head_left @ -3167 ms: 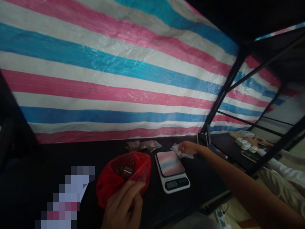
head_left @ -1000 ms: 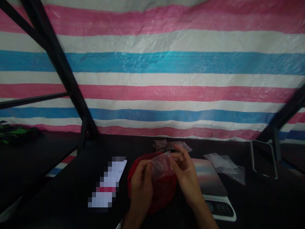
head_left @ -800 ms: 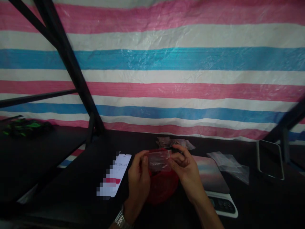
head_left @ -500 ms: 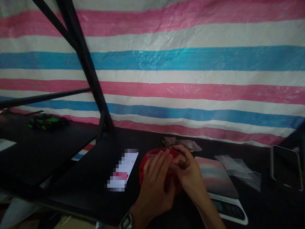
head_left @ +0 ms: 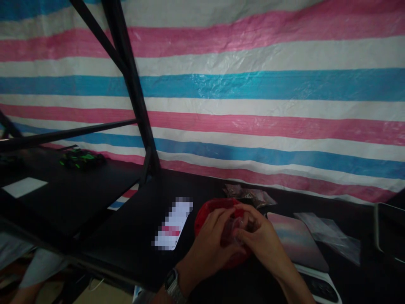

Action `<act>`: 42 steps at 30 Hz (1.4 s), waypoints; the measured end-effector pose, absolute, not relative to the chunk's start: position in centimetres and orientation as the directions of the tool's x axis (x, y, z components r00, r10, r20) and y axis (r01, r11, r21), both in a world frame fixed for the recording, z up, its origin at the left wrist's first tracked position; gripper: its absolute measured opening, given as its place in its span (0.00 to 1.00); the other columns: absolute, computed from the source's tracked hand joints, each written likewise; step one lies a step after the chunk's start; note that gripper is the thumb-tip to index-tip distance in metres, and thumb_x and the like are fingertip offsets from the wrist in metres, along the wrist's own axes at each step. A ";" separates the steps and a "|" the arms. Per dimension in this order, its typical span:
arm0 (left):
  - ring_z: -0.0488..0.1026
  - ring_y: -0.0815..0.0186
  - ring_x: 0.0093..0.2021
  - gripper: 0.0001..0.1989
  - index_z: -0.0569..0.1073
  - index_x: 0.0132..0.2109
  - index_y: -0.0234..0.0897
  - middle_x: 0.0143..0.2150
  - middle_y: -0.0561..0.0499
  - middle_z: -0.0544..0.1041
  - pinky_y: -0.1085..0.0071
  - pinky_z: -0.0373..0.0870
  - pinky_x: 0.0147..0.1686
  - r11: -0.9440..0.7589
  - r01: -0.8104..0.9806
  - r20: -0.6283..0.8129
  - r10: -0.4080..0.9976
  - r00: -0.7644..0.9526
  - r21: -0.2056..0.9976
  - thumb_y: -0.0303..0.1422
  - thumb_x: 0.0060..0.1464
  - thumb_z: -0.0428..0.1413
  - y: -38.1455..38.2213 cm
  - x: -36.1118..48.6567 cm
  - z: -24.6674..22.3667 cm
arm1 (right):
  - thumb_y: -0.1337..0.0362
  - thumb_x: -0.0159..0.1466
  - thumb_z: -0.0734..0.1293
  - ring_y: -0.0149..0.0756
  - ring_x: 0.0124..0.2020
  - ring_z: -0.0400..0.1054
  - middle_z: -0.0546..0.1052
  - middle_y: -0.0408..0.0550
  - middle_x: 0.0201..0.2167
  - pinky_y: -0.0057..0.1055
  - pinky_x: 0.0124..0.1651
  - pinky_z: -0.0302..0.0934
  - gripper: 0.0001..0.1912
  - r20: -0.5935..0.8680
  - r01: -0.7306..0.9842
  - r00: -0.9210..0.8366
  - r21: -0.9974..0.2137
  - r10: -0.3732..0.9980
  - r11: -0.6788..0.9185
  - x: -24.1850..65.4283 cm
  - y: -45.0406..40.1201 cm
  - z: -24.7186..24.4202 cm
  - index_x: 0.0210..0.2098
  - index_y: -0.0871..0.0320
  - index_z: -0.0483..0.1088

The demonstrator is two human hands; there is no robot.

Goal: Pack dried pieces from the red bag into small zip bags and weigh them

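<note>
On the bench (head_left: pixel 120 253), a blurred-out phone (head_left: pixel 172 223) lies at your eleven o'clock. Your left hand (head_left: pixel 209 240) and right hand (head_left: pixel 261 238) close together on a small clear plastic bag (head_left: pixel 236 232) at twelve o'clock, above a red plastic bag (head_left: pixel 205 215); your fingers hide its long axis, so its direction can't be told. A kitchen scale (head_left: pixel 295 242) sits at one o'clock.
</note>
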State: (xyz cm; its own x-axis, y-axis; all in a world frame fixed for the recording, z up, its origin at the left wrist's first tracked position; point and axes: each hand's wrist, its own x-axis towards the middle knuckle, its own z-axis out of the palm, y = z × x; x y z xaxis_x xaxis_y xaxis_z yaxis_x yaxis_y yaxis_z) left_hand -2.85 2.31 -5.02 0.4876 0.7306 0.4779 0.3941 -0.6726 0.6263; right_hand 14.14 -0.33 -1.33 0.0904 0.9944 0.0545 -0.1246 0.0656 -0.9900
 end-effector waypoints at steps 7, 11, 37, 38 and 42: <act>0.75 0.54 0.59 0.23 0.74 0.59 0.45 0.58 0.47 0.80 0.55 0.71 0.60 -0.615 0.304 0.384 0.732 0.563 0.728 0.29 0.59 0.68 1.5 -3.3 -3.2 | 0.65 0.51 0.81 0.32 0.30 0.69 0.74 0.34 0.26 0.27 0.34 0.62 0.29 0.066 -0.184 0.007 -0.981 0.998 0.066 14.1 -1.2 -1.2 0.51 0.52 0.76; 0.76 0.53 0.55 0.20 0.74 0.60 0.43 0.54 0.46 0.81 0.56 0.69 0.58 -0.675 0.344 0.450 0.711 0.541 0.652 0.29 0.63 0.65 2.1 -4.0 -3.6 | 0.55 0.58 0.81 0.34 0.35 0.72 0.76 0.38 0.31 0.29 0.41 0.65 0.28 0.074 -0.208 -0.041 -0.976 0.996 0.064 14.2 -1.5 -1.1 0.56 0.51 0.75; 0.83 0.54 0.45 0.16 0.78 0.57 0.43 0.49 0.46 0.87 0.59 0.79 0.47 -0.719 0.492 0.601 0.689 0.406 0.491 0.38 0.64 0.62 2.7 -7.0 -4.5 | 0.61 0.67 0.71 0.42 0.47 0.77 0.81 0.47 0.43 0.39 0.54 0.68 0.17 0.282 0.206 -0.028 -0.937 0.959 0.281 12.8 0.2 -0.1 0.55 0.51 0.76; 0.83 0.54 0.45 0.13 0.79 0.55 0.43 0.47 0.46 0.87 0.60 0.79 0.45 -0.669 0.519 0.601 0.730 0.324 0.532 0.36 0.66 0.59 2.9 -7.2 -4.7 | 0.62 0.68 0.69 0.44 0.48 0.76 0.81 0.49 0.45 0.42 0.57 0.67 0.15 0.296 0.347 0.026 -0.898 0.955 0.270 12.5 0.7 -0.4 0.53 0.52 0.77; 0.83 0.54 0.43 0.11 0.81 0.47 0.42 0.43 0.46 0.87 0.60 0.79 0.42 -0.566 0.599 0.575 0.792 0.205 0.566 0.35 0.69 0.53 2.9 -7.3 -5.2 | 0.71 0.65 0.68 0.53 0.55 0.73 0.80 0.57 0.51 0.47 0.60 0.64 0.12 0.231 0.773 0.042 -0.624 0.972 0.115 11.5 1.8 -1.9 0.46 0.56 0.80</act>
